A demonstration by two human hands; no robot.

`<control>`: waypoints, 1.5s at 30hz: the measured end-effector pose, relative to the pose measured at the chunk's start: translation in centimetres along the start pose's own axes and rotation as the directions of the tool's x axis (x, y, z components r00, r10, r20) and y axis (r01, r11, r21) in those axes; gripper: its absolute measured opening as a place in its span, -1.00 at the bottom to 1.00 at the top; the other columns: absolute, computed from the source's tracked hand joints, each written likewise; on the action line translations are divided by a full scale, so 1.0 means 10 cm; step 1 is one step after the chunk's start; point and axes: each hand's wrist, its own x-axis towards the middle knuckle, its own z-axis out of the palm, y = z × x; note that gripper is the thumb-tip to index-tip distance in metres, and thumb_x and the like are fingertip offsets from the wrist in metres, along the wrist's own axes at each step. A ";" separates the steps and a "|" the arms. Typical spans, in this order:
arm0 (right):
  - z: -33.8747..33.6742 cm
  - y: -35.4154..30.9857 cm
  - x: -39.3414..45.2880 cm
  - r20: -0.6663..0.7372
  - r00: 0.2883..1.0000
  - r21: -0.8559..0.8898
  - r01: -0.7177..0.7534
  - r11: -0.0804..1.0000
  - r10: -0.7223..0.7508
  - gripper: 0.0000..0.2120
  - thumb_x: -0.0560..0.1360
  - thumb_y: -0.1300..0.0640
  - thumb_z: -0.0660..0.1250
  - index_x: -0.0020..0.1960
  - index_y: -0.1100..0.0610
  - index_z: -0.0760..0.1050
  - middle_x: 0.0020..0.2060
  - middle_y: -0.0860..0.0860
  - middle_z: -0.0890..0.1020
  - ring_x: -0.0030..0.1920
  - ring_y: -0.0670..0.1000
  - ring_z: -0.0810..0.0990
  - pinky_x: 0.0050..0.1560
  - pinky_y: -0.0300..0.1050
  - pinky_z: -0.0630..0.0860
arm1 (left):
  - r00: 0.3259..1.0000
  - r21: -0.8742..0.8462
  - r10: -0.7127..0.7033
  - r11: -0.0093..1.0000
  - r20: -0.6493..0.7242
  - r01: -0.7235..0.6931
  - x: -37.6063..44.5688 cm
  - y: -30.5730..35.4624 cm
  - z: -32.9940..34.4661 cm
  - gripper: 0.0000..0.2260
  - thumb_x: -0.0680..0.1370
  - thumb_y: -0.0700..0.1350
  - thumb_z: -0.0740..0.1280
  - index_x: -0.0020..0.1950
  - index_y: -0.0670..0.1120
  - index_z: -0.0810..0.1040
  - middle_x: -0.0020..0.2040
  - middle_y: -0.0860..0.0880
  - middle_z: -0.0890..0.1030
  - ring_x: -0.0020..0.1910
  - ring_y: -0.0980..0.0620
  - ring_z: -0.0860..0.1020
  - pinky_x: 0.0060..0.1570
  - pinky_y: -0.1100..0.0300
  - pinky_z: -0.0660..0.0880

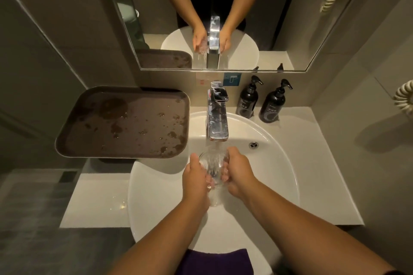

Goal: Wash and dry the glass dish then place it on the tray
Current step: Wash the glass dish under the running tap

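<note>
Both hands clasp the glass dish (214, 164): left hand (196, 177) on its left side, right hand (237, 174) on its right, fingers curled under. Dish: clear, round, no long axis; mouth faces up, tipped slightly toward the faucet (217, 116). Position: directly below the faucet spout, in the running water, over the white sink (279, 163). Tray (125, 123): brown, wet-spotted, left of the faucet. Two black pump bottles (247, 100): right of the faucet.
</note>
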 end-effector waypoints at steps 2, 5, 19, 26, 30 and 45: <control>-0.05 -0.14 0.03 0.122 0.991 -0.239 0.080 0.968 -0.052 -0.71 0.52 0.14 0.20 -0.38 0.09 0.44 -0.56 0.00 0.44 -0.58 -0.02 0.37 -0.52 -0.24 0.26 | 0.985 0.156 -0.014 0.988 0.171 -0.013 0.08 0.11 -0.14 -0.65 0.47 0.17 0.19 -0.41 -0.01 0.37 -0.50 -0.02 0.36 -0.56 0.03 0.34 -0.50 0.23 0.34; -0.07 -0.26 0.09 0.238 0.971 -0.418 0.130 0.899 -0.030 -0.69 0.56 0.15 0.17 -0.36 0.07 0.37 -0.58 -0.05 0.39 -0.58 -0.07 0.28 -0.52 -0.26 0.18 | 0.948 0.307 0.024 0.943 0.317 -0.127 0.14 0.25 -0.17 -0.60 0.56 0.18 0.15 -0.41 0.01 0.35 -0.50 0.00 0.30 -0.54 0.03 0.26 -0.48 0.20 0.26; -0.13 -0.02 0.12 -0.005 0.999 -0.191 0.042 0.981 -0.044 -0.74 0.46 0.17 0.17 -0.41 0.08 0.36 -0.57 0.01 0.38 -0.60 -0.02 0.32 -0.54 -0.25 0.27 | 0.993 0.109 -0.080 0.992 0.087 0.071 0.03 0.09 -0.03 -0.57 0.57 -0.01 0.14 -0.51 -0.03 0.45 -0.60 0.04 0.41 -0.64 0.08 0.38 -0.59 0.34 0.28; -0.07 -0.30 0.12 0.175 0.981 -0.317 0.139 0.938 -0.087 -0.62 0.49 0.11 0.21 -0.51 0.02 0.38 -0.60 -0.06 0.35 -0.58 -0.08 0.22 -0.58 -0.26 0.15 | 0.998 0.132 -0.005 0.991 0.069 -0.004 0.13 0.29 0.07 -0.73 0.51 -0.09 0.16 -0.40 -0.02 0.31 -0.58 0.08 0.27 -0.64 0.09 0.21 -0.63 0.33 0.15; 0.01 -0.01 0.09 -0.034 0.999 0.223 -0.019 0.975 0.027 -0.66 0.46 0.20 0.15 -0.49 0.06 0.31 -0.62 -0.03 0.30 -0.63 -0.05 0.22 -0.61 -0.22 0.15 | 0.988 -0.190 -0.138 0.974 -0.077 0.121 0.10 0.19 0.17 -0.80 0.48 -0.09 0.15 -0.34 -0.06 0.39 -0.50 -0.02 0.38 -0.55 -0.01 0.35 -0.48 0.22 0.33; -0.07 -0.09 0.04 0.016 0.999 0.105 -0.038 0.994 0.037 -0.73 0.47 0.17 0.20 -0.42 0.10 0.39 -0.59 -0.01 0.36 -0.65 -0.06 0.28 -0.65 -0.28 0.18 | 0.992 -0.063 -0.098 0.994 -0.080 0.093 0.12 0.16 0.13 -0.80 0.45 -0.12 0.13 -0.40 -0.04 0.31 -0.56 0.02 0.27 -0.61 0.06 0.19 -0.61 0.28 0.14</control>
